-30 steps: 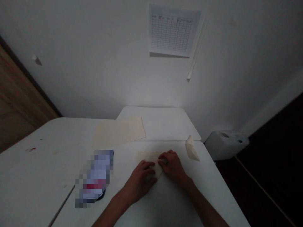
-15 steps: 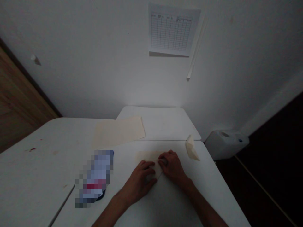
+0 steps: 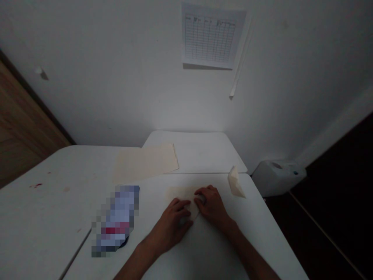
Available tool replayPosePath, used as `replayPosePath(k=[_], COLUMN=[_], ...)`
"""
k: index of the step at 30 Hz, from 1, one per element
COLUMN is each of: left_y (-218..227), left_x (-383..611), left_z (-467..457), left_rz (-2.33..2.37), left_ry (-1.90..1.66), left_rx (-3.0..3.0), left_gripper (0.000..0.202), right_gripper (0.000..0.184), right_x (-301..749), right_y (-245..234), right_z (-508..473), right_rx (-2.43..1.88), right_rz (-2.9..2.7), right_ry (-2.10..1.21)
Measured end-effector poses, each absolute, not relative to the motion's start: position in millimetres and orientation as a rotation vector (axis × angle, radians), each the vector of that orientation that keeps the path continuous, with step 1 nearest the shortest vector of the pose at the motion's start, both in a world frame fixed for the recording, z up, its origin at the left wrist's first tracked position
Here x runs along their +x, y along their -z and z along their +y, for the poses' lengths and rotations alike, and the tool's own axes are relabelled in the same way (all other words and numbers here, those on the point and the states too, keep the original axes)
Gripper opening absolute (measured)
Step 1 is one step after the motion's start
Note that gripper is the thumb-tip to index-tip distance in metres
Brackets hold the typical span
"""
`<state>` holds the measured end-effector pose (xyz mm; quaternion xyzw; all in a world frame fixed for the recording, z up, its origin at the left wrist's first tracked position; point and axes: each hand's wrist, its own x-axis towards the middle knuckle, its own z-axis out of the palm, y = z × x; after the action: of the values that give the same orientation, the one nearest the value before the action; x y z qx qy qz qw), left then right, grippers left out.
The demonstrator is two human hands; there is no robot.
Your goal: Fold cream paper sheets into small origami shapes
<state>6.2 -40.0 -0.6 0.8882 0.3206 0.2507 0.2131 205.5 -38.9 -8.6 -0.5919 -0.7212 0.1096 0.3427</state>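
A cream sheet of paper (image 3: 178,193) lies on the white table (image 3: 204,249) in front of me. My left hand (image 3: 170,223) rests on its near part, fingers bent and pressing down on the paper. My right hand (image 3: 212,205) presses on the sheet's right side, its fingertips curled onto a fold between the two hands. Both hands touch the same sheet and almost meet at the middle.
A folded cream paper shape (image 3: 235,182) stands to the right near the table edge. A larger cream sheet (image 3: 145,163) lies farther back on the left. A blurred-out object (image 3: 116,219) lies left of my hands. A white container (image 3: 278,177) sits on the floor at right.
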Motion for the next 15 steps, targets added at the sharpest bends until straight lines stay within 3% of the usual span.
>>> replayPosePath(k=[15], left_y=[3.2], left_x=[6.1], left_z=[-40.3], left_rz=[0.911], left_ry=[-0.690], left_rx=[2.470], left_gripper=[0.012], right_gripper=[0.018], right_x=[206.5], right_y=[9.0], right_z=[-38.1], right_rx=[-1.498], right_rz=[-1.871], right_ry=[-0.211])
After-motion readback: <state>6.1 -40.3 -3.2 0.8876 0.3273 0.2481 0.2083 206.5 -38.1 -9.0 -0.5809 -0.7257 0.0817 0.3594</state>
